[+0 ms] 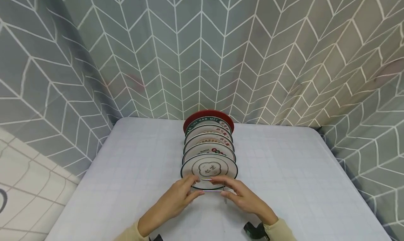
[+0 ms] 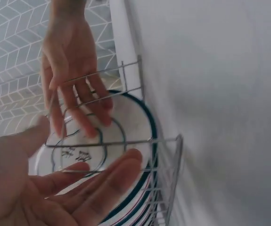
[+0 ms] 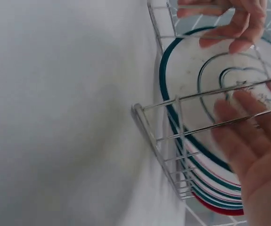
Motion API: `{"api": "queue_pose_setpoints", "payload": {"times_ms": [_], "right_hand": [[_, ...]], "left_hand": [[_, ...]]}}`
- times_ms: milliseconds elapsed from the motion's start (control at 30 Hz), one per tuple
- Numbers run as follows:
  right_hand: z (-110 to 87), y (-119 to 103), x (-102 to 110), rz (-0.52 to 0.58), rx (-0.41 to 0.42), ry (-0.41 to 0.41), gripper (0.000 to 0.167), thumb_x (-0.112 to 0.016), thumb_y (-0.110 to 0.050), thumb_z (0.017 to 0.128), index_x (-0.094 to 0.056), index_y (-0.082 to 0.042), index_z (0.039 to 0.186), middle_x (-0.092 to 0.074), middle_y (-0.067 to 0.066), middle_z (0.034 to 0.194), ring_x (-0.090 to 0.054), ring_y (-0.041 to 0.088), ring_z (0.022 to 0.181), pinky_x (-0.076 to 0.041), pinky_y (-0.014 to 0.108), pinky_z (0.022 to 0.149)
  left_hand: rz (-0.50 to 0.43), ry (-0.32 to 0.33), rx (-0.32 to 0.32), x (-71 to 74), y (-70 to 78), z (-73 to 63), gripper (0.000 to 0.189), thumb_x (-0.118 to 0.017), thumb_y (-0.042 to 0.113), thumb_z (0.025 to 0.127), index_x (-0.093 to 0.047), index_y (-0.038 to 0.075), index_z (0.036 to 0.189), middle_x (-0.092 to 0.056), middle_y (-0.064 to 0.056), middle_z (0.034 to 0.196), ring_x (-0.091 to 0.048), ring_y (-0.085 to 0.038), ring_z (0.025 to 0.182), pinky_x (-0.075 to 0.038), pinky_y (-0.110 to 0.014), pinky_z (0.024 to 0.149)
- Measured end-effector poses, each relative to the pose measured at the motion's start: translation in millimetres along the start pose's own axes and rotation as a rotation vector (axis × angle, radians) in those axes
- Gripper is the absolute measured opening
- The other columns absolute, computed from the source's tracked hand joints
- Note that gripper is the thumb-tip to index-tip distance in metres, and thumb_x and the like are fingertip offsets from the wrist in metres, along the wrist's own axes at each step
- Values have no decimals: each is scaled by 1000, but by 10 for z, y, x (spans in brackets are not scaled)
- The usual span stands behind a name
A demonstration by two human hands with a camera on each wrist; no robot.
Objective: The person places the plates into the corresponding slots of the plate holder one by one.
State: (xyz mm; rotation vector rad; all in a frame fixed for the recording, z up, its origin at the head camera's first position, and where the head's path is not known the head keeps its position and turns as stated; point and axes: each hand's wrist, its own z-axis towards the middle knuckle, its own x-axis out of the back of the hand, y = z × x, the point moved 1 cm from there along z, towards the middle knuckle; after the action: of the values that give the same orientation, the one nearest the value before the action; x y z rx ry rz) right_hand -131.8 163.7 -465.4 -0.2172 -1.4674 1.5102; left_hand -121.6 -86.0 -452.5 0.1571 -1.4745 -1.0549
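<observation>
A wire dish rack [image 3: 164,165] stands on the table, holding several plates upright in a row. The front plate [image 1: 209,168] is white with a dark rim and a drawn emblem; a red plate [image 1: 209,113] stands at the far end. My left hand [image 1: 176,200] holds the left corner of the rack's near end, thumb by the lower bar and fingers by the upper one. At the right corner my right hand [image 1: 241,195] holds the same end, its fingers reaching over the upper bar. Both hands' fingers are spread and lightly bent.
The white-covered table [image 1: 139,157] spreads to both sides of the rack. A grey patterned curtain [image 1: 189,52] hangs close behind the red plate and along the sides. Dark wrist gear [image 1: 254,230] sits by the right sleeve. Tiled floor [image 1: 31,195] shows at the left.
</observation>
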Motion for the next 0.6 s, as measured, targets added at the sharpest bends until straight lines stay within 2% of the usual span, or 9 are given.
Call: {"api": "queue_pose_setpoints", "payload": {"times_ms": [133, 200, 267, 367, 433, 500, 533, 600], "right_hand": [[-97, -74, 44, -179, 25, 90, 46, -56, -4, 97, -48, -8, 143, -56, 9, 140, -52, 16, 129, -46, 28, 106], [-206, -100, 130, -240, 30, 182, 42, -56, -2, 97, -52, -6, 138, -60, 9, 133, -56, 14, 125, -49, 25, 102], [-331, -93, 234, -291, 23, 283, 37, -56, 2, 96, -57, -6, 132, -65, 7, 126, -60, 13, 118, -48, 20, 99], [-516, -25, 346, -454, -32, 408, 36, -60, 4, 92, -62, -10, 126, -67, 2, 120, -63, 12, 112, -43, 9, 98], [-603, 39, 359, -602, -82, 412, 39, -64, -1, 91, -61, -13, 128, -66, -1, 123, -61, 13, 114, -42, 10, 99], [-651, 99, 345, -724, -114, 384, 45, -68, -6, 90, -59, -13, 133, -63, 0, 129, -60, 18, 117, -46, 18, 100], [-663, 123, 334, -758, -132, 366, 48, -68, -9, 90, -56, -14, 137, -61, 0, 132, -58, 20, 120, -48, 23, 100], [-671, 160, 316, -790, -150, 342, 53, -69, -13, 90, -53, -14, 141, -59, 4, 136, -56, 23, 124, -43, 23, 105]], "left_hand": [[-25, 0, 78, 74, -7, -83, 50, -54, 51, 96, -56, 11, 125, -65, -5, 113, -59, 2, 75, -52, -19, 64], [-12, 64, 117, 133, -34, -174, 43, -55, 49, 96, -57, 14, 122, -65, -1, 113, -62, 2, 79, -55, -20, 67], [21, 154, 140, 189, -87, -260, 31, -58, 42, 97, -60, 17, 115, -66, 4, 108, -63, 1, 80, -56, -21, 69], [137, 288, 157, 251, -206, -358, 17, -63, 33, 96, -61, 18, 104, -64, 9, 98, -63, -2, 80, -56, -23, 69], [234, 327, 154, 262, -291, -384, 18, -64, 32, 95, -61, 16, 103, -65, 6, 97, -63, -6, 80, -55, -25, 67], [315, 339, 157, 260, -363, -401, 23, -64, 33, 95, -61, 13, 106, -66, 3, 99, -63, -10, 83, -55, -28, 68], [342, 337, 159, 256, -394, -405, 27, -64, 34, 95, -61, 11, 109, -66, 1, 102, -63, -12, 86, -55, -31, 70], [374, 318, 167, 242, -442, -412, 35, -62, 36, 96, -60, 7, 117, -65, -4, 110, -64, -17, 97, -56, -36, 79]]}}
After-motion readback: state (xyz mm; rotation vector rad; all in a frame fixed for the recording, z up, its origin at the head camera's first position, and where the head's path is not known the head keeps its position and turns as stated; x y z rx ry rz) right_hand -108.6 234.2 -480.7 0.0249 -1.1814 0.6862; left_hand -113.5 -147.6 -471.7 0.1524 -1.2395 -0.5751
